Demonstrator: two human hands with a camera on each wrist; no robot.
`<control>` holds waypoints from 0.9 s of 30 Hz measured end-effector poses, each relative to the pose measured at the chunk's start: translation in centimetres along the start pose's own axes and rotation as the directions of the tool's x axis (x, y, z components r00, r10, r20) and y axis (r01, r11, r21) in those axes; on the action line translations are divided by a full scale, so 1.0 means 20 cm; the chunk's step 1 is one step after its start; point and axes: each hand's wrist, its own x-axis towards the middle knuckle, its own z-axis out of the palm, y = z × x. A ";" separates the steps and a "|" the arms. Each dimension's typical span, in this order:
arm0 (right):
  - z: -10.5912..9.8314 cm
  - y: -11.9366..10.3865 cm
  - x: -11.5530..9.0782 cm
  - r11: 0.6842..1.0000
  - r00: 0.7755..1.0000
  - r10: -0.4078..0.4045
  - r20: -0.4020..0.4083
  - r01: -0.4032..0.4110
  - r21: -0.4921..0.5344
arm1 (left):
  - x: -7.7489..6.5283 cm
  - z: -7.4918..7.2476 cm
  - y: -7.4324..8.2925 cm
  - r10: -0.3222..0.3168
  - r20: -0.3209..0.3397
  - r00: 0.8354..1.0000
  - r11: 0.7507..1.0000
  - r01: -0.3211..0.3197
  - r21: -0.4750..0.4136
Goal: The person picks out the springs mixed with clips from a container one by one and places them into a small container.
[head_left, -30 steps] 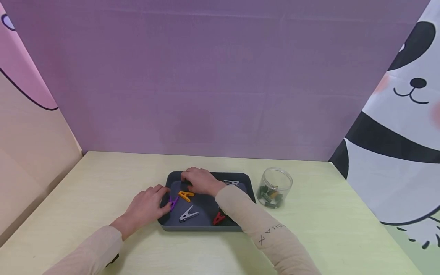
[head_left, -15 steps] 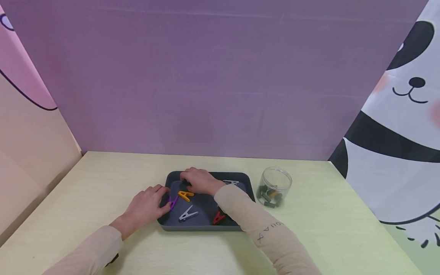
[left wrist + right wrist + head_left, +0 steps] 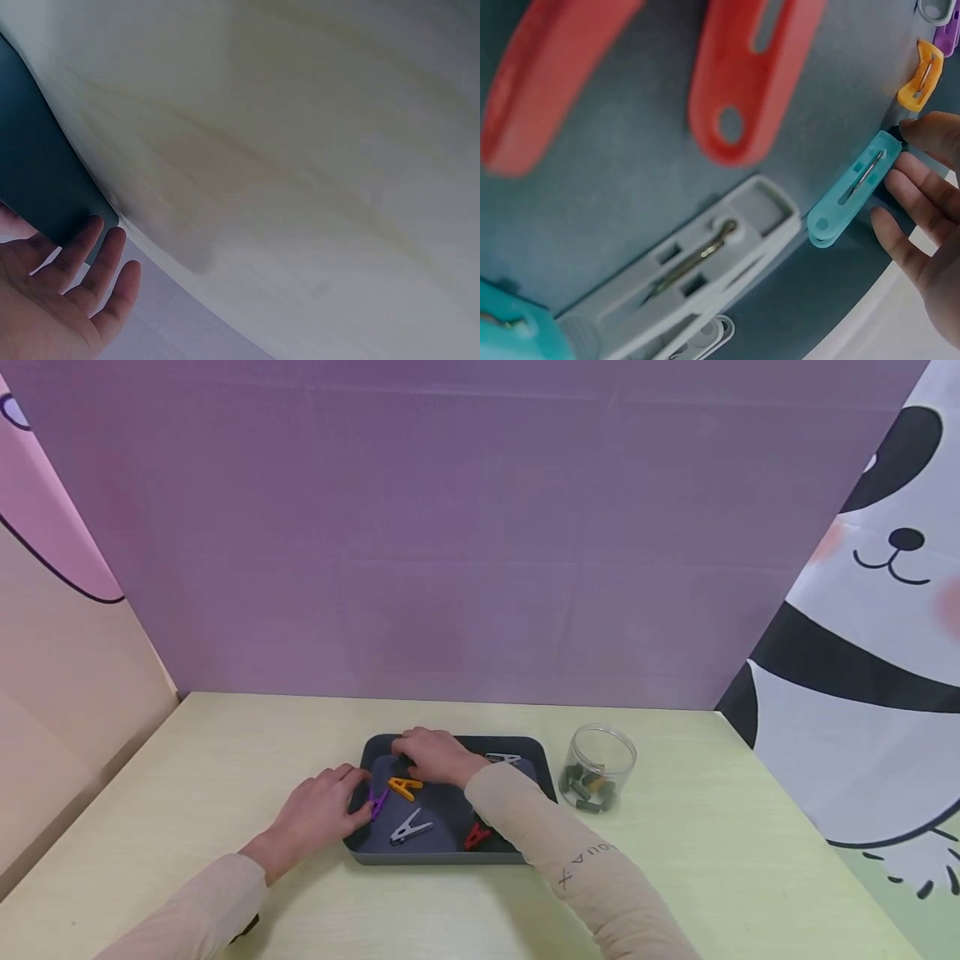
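Observation:
In the head view a dark grey tray [image 3: 450, 857] holds several spring clips. My right hand [image 3: 437, 757] reaches into its back left part. The right wrist view shows that thumb and fingers [image 3: 915, 187] around a small dark object [image 3: 897, 134], mostly hidden, at the end of a teal clip [image 3: 853, 191]. My left hand [image 3: 322, 806] rests at the tray's left edge, fingers fairly straight, beside a purple clip [image 3: 379, 804] and a yellow clip [image 3: 406, 787]. In the left wrist view its fingertips lie against the tray's wall [image 3: 45, 165].
Right of the tray stands a clear open jar [image 3: 602, 752] with small dark green and yellowish pieces inside. White clips [image 3: 410, 828] and a red clip [image 3: 477, 836] lie in the tray. A purple backdrop [image 3: 465, 543] rises behind the table [image 3: 247, 752].
Both hands keep their places, and the clips lie as before. The head view has shifted very slightly.

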 end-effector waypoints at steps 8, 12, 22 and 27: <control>0.00 0.00 -0.01 1.000 1.000 -0.007 -0.010 0.007 -0.012 | 0.00 0.00 0.00 -0.007 0.005 1.000 1.000 0.007 0.007; 0.01 0.00 0.00 1.000 1.000 -0.010 -0.016 0.010 -0.015 | 0.00 0.00 0.00 -0.010 0.005 1.000 1.000 0.010 0.003; 0.01 -0.01 0.00 0.999 0.999 -0.028 -0.031 0.029 0.015 | 0.00 0.01 0.00 0.001 -0.004 1.000 1.000 -0.001 0.012; 0.01 0.00 0.00 0.999 0.999 -0.029 -0.025 0.030 0.028 | 0.00 0.01 0.00 0.004 -0.007 1.000 1.000 -0.004 0.007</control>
